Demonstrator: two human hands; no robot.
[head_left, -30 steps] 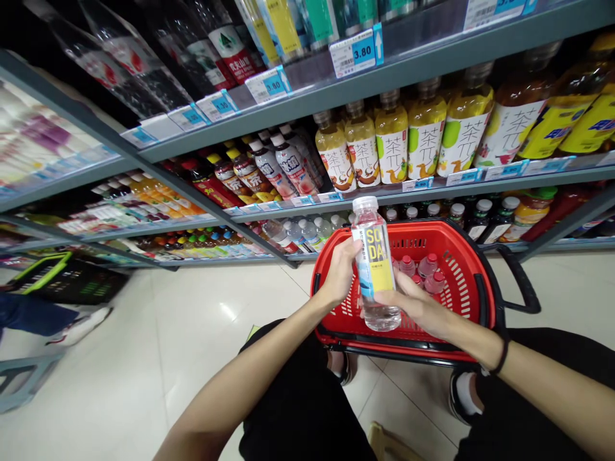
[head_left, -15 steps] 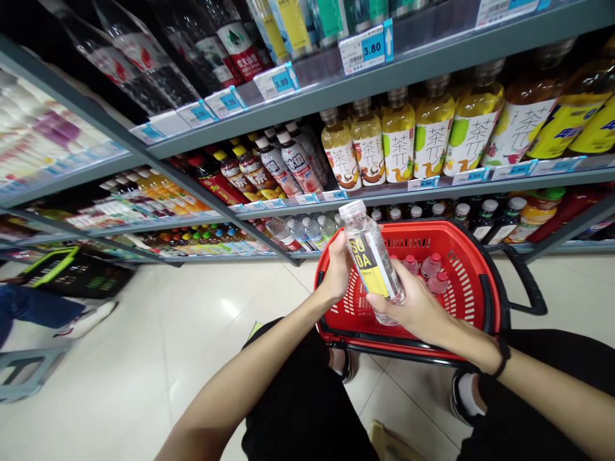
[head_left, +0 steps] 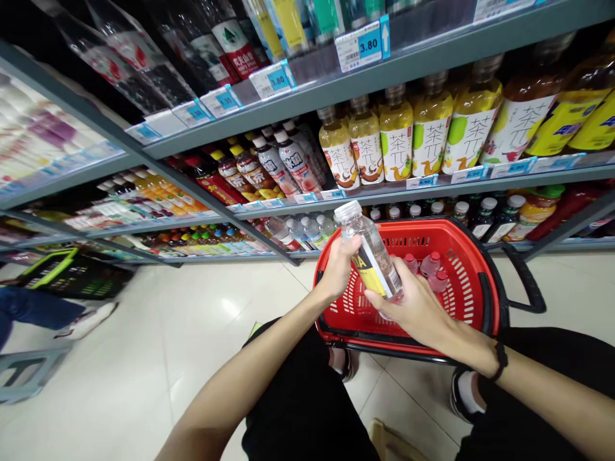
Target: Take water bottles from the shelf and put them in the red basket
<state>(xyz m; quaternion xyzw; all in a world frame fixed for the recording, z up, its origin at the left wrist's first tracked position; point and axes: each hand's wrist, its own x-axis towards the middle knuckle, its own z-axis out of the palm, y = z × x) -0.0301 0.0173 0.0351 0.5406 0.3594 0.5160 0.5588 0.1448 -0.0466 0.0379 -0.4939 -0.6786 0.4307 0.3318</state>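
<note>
A clear soda water bottle [head_left: 376,257] with a white cap and a black and yellow label is held tilted over the red basket. My left hand [head_left: 337,266] is closed around its upper part, the thumb lying across the label. Lower down, my right hand [head_left: 416,306] grips the bottle from the right side, with its thumb across the front. Beneath both hands is the red shopping basket [head_left: 468,256], its black handle [head_left: 531,282] out to the right. Inside it lie several pinkish bottles [head_left: 435,266] with red caps, partly behind my right hand.
Shelves of drinks stand ahead, with yellow tea bottles [head_left: 436,128] in the middle row and price tags [head_left: 362,46] along the edges. At the left are another person's leg [head_left: 41,312], a black and green basket [head_left: 79,275] and a grey stool [head_left: 31,371].
The bottle has turned slightly in my hands, so less of its front lettering shows. My left thumb has come across onto the label. The basket stays in place.
</note>
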